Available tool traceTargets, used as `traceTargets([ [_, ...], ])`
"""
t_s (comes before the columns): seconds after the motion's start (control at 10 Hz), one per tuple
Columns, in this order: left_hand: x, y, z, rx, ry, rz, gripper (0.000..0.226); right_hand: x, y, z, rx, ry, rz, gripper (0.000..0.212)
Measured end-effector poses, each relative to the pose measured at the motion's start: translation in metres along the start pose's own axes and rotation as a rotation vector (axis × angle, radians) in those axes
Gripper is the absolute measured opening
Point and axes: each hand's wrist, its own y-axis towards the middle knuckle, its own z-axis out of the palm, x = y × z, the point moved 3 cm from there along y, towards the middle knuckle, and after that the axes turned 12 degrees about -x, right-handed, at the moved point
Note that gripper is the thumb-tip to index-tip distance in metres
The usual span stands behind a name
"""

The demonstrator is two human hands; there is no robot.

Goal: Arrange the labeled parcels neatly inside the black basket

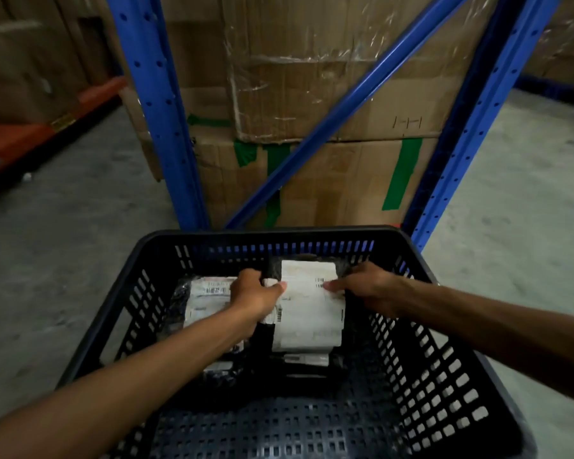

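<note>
A black slotted basket (421, 329) stands on the floor below me. Inside it, near the far wall, a black parcel with a large white label (309, 313) lies on top of other parcels. My left hand (254, 294) grips its left edge, thumb on the label. My right hand (365, 288) holds its right edge, thumb pressed on the label near a barcode. A second labeled parcel (204, 299) lies to the left, partly under my left forearm. More parcel edges (307, 359) show beneath the top one.
A blue metal rack (166, 107) with a diagonal brace stands just behind the basket, holding stacked cardboard boxes (312, 94) with green tape. Grey concrete floor (517, 200) lies on both sides. An orange rack beam (24, 137) runs at the far left.
</note>
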Motion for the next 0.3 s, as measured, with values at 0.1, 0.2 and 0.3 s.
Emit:
traceTargets([
  [0.1,-0.001,0.011,0.014,0.015,0.237,0.122,0.051,-0.013,0.018,0.015,-0.076,-0.06,-0.072,0.032],
  [0.2,-0.009,0.009,0.024,0.051,0.434,0.236,0.067,-0.018,0.026,0.022,-0.068,-0.169,-0.092,0.018],
  [0.3,-0.004,0.008,0.029,0.036,0.516,0.328,0.054,-0.019,0.024,0.021,-0.107,-0.301,-0.151,0.026],
])
